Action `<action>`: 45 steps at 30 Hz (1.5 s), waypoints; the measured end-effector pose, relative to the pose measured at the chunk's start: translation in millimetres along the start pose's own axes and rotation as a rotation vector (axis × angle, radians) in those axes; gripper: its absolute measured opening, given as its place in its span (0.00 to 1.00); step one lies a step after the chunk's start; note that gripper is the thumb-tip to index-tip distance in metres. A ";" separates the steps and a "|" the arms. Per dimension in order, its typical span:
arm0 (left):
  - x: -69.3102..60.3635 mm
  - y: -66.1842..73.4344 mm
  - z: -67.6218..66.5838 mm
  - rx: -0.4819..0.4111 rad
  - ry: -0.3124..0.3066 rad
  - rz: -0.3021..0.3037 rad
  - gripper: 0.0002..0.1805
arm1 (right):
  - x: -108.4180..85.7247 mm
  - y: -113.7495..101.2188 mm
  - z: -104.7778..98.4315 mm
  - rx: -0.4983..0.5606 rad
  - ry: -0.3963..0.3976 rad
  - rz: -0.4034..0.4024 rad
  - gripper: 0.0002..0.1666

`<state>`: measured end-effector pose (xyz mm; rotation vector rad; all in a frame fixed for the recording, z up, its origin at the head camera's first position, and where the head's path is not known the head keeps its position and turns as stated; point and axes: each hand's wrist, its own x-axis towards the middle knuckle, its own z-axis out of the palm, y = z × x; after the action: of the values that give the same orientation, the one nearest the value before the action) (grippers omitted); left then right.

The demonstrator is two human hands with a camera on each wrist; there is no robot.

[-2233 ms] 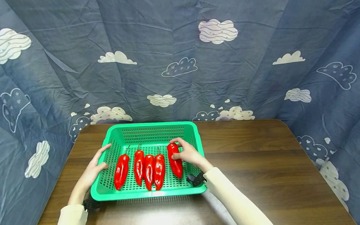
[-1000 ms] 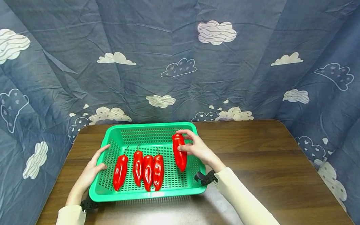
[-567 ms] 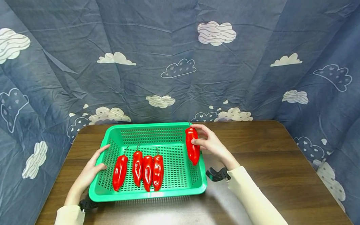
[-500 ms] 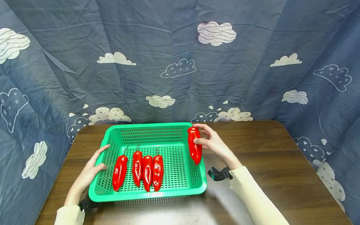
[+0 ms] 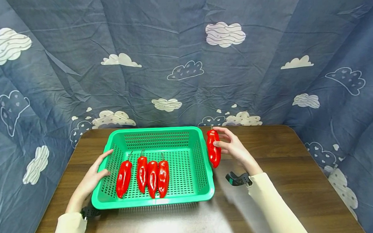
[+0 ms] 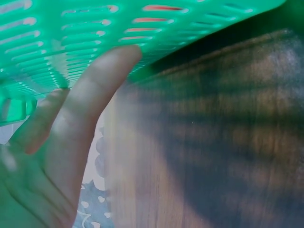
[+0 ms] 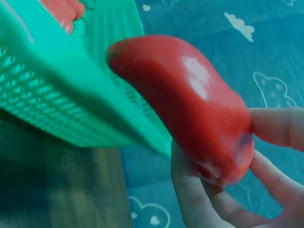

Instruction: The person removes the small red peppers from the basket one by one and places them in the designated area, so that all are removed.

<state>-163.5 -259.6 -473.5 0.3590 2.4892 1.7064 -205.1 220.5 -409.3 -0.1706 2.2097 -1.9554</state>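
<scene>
My right hand pinches a long red pepper between thumb and fingers. The pepper hangs stem up, beside and just outside the right rim of a green plastic basket. In the right wrist view, the thumb presses one side of the held pepper and fingers touch the other. My left hand holds the basket's left rim. The left wrist view shows fingers against the slotted basket wall. Several red peppers lie side by side inside, mostly left and centre.
The basket stands on the left part of a brown wooden table. Bare wood extends to its right. Behind hangs a blue curtain with white clouds. A black wrist camera sits below the right hand.
The right hand has lifted a red pepper from the basket's right side and carried it right, over and past the rim. The left hand has stayed in place.
</scene>
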 end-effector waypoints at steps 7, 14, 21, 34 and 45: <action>1.3 -2.7 -4.9 0.045 -0.047 0.027 0.41 | -1.8 8.2 -14.9 0.023 0.021 0.011 0.34; 3.7 -3.4 -10.8 0.020 -0.096 0.023 0.40 | -5.0 19.8 -29.8 0.031 0.025 0.034 0.34; 6.1 -2.4 -10.2 0.021 -0.100 0.048 0.40 | -5.8 31.6 -38.1 0.089 0.042 0.029 0.31; 7.7 -4.8 -6.1 0.008 -0.077 0.026 0.40 | 1.6 70.5 -44.7 0.007 0.068 0.061 0.35; 8.4 -4.8 -2.3 -0.025 -0.065 0.032 0.40 | 7.8 92.1 -41.3 -0.077 0.069 0.107 0.35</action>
<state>-172.8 -261.2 -476.8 0.4464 2.4271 1.7076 -218.2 270.5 -496.3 0.0046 2.2880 -1.8490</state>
